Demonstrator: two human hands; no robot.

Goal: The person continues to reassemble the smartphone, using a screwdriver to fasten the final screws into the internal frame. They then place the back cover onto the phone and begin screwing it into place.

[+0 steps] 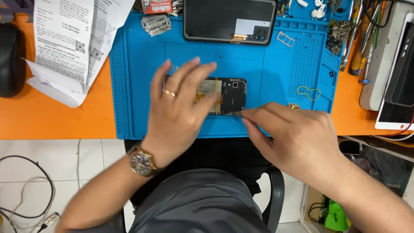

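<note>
An opened phone [230,95] with its back cover off lies on the blue repair mat [276,77], circuit board and camera module showing. My left hand [179,108], with a ring and a wristwatch, lies flat over the phone's left half, fingers spread. My right hand [293,138] is at the phone's lower right corner, thumb and forefinger pinched together there. Whatever they pinch is too small to make out.
A removed black back cover [228,19] lies at the mat's top. Razor blades [156,23], a yellow rubber band [308,92] and small screws [336,32] are on the mat. Printed papers [71,43] lie left; tools [360,43] and a white device [394,86] right.
</note>
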